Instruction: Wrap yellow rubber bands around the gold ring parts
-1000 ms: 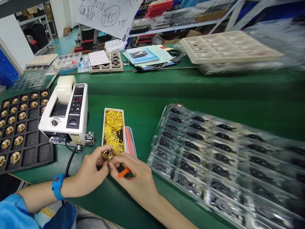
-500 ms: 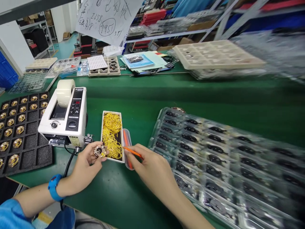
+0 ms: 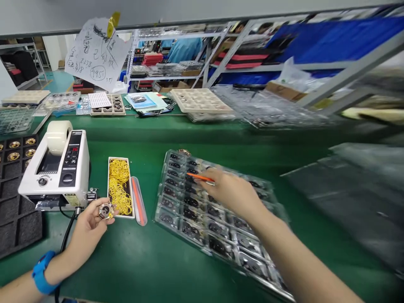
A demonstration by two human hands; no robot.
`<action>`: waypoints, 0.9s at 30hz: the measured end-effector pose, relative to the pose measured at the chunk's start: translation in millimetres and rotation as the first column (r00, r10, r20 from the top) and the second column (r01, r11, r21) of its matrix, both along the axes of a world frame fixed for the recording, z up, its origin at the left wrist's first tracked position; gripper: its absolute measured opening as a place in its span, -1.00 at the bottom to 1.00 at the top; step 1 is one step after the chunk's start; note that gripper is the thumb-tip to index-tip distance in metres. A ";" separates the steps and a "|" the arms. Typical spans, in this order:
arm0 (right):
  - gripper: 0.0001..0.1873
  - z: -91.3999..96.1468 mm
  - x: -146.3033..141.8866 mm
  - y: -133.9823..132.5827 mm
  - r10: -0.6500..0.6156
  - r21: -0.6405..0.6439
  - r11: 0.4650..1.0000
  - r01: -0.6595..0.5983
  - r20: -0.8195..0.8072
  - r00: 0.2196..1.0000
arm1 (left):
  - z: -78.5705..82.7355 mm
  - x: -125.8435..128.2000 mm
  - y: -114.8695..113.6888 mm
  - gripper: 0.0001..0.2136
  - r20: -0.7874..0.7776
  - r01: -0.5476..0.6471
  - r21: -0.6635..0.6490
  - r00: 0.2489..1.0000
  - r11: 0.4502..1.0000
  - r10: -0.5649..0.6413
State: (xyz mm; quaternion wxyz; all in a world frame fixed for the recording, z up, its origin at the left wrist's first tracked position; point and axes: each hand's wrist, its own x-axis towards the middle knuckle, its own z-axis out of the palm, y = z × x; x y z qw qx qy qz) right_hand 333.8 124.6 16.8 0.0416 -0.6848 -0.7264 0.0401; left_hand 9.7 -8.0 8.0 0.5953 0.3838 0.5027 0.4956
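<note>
In my left hand (image 3: 91, 223) is a round gold-and-silver watch movement (image 3: 106, 211), pinched between thumb and fingers at the lower left of the box of yellow rings. My right hand (image 3: 232, 191) grips slim orange tweezers (image 3: 199, 177), tip pointing left. It hangs over a clear plastic tray (image 3: 206, 250) whose compartments hold dark, flat parts. The narrow white box (image 3: 131, 185) of thin yellow rings (image 3: 119, 181) stands between my hands. Alongside lies a clear case (image 3: 143, 206) with a long orange strip inside. My right hand and forearm hide part of the tray.
A white tape dispenser (image 3: 77, 151) with a cable stands at left, in front of a black foam tray (image 3: 19, 227) of gold round parts. Beige trays (image 3: 202, 101) and papers line the back ledge. Plastic sheets (image 3: 347, 202) lie at right. A handwritten sheet (image 3: 97, 54) hangs above.
My right hand has moved right with the tweezers, from beside the yellow-ring box to over the clear tray. My left hand still holds the watch movement. The view has swung right.
</note>
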 end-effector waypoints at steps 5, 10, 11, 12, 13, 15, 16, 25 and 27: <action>-0.76 -3.9 12.7 28.4 -0.069 -0.080 0.994 0.073 0.056 0.996 | -3.6 -1.0 1.1 -0.59 -0.004 0.011 -0.002 1.000 1.000 -0.011; -0.56 -10.0 5.6 38.2 -0.046 -0.069 0.997 0.046 0.002 0.999 | -2.9 -1.8 1.9 -0.61 0.029 0.042 0.004 0.999 0.999 -0.043; -0.54 -8.6 2.9 37.3 -0.035 -0.053 0.998 0.033 -0.022 0.999 | -2.6 -2.0 2.0 -0.61 0.032 0.048 0.005 0.998 0.999 -0.048; -0.53 -6.7 -1.0 34.9 -0.020 -0.034 0.999 0.018 -0.050 0.999 | -2.3 -2.3 2.1 -0.61 0.037 0.057 0.004 0.998 0.998 -0.058; -0.55 -4.6 -6.6 30.9 0.004 -0.015 1.000 -0.005 -0.086 0.996 | -2.2 -2.5 2.0 -0.61 0.047 0.071 0.002 0.996 0.997 -0.071; -0.63 -0.3 -24.7 17.5 0.071 0.010 0.997 -0.071 -0.176 0.982 | -2.4 -2.6 1.3 -0.61 0.080 0.108 -0.004 0.991 0.994 -0.107; -0.70 1.6 -37.0 8.0 0.121 0.014 0.993 -0.121 -0.228 0.966 | -2.7 -2.4 0.7 -0.61 0.099 0.128 0.000 0.987 0.992 -0.128; -0.67 6.3 -140.9 -75.4 0.212 0.045 0.897 -0.440 -0.917 0.338 | -3.3 3.9 -4.5 -0.52 0.070 0.233 0.063 0.969 0.970 -0.237; -0.73 4.5 -145.9 -79.6 0.167 0.024 0.914 -0.405 -0.933 0.320 | -2.4 4.1 -5.1 -0.52 0.036 0.244 0.069 0.968 0.967 -0.247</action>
